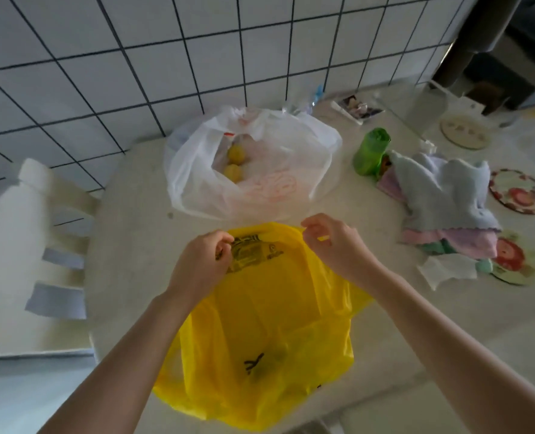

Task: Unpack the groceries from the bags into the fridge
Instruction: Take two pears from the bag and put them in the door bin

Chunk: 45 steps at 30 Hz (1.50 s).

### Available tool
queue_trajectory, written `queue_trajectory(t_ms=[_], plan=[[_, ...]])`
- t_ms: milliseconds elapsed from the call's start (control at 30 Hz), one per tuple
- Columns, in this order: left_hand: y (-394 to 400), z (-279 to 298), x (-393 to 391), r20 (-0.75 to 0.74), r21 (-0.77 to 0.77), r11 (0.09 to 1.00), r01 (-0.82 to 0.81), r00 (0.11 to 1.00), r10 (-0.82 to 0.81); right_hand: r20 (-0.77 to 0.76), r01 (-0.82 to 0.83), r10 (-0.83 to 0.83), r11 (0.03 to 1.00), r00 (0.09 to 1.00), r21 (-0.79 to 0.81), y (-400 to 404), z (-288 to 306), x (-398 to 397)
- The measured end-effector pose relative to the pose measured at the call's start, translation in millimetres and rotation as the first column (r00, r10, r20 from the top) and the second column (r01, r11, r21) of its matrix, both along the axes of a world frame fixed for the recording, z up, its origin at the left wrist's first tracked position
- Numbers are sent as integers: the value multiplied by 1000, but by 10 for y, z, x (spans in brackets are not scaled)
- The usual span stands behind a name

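1. The yellow plastic bag [259, 324] lies on the pale table [128, 245] directly under your hands, its far rim lifted between them.
2. Your left hand [202, 261] pinches the bag's printed edge, fingers curled tight on the film.
3. Your right hand [328, 242] curls its fingers at the opposite rim; whether they actually clamp the plastic, you cannot tell.
4. Just beyond your grip sits a white plastic bag [250, 164], mouth open, with two yellow fruits [235, 164] inside.
5. Farther right of your right hand stand a green bottle [371, 151] and a heap of folded cloths [441, 195].
6. Left of your left hand stands a white chair [25, 245].
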<state>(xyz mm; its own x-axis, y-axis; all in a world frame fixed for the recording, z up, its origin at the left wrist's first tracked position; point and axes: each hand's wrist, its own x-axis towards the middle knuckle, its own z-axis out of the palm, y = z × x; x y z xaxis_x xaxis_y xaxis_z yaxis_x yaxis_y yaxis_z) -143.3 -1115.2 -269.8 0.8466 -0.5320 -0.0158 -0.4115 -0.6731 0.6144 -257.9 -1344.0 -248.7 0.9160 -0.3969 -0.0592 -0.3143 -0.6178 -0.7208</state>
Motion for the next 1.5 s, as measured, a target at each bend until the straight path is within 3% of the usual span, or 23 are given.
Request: queue_trajectory(t_ms=[233, 500, 633, 767, 900, 1000, 1100, 1233, 1367, 1500], plan=[[-573, -149, 659, -35, 101, 995, -17, 999, 21, -57, -214, 211, 975, 976, -63, -541, -148, 972], [-1220, -236, 1464, 84, 99, 989, -110, 991, 102, -79, -383, 375, 890, 924, -249, -959, -359, 2062], [-1385, -306, 1810, 227, 208, 975, -75, 974, 27, -58, -462, 487, 774, 871, -434, -1066, -422, 2632], [-1365, -426, 2132, 262, 338, 928, -158, 963, 69, -65, -527, 601, 637, 797, -563, -1119, -545, 3203], [-1317, -651, 2277, 151, 450, 878, -162, 983, 104, -252, -691, 709, 438, 659, -574, -1187, -803, 3570], [-1317, -846, 2349, 30, 470, 870, -148, 988, 153, -434, -777, 684, 326, 587, -538, -1205, -1027, 3705], [-1358, -990, 2399, -56, 466, 873, -139, 981, 187, -500, -817, 662, 333, 559, -472, -1151, -1220, 3779], [-1421, -1162, 2342, -163, 545, 836, -63, 970, 179, -449, -782, 653, 404, 610, -475, -1023, -1387, 3851], [-1407, -1270, 2188, -99, 567, 821, -64, 984, 146, -415, -756, 642, 453, 645, -473, -917, -1494, 3896], [-1360, -1290, 2089, -18, 460, 878, -132, 987, 158, -367, -707, 619, 492, 694, -508, -860, -1528, 3895]])
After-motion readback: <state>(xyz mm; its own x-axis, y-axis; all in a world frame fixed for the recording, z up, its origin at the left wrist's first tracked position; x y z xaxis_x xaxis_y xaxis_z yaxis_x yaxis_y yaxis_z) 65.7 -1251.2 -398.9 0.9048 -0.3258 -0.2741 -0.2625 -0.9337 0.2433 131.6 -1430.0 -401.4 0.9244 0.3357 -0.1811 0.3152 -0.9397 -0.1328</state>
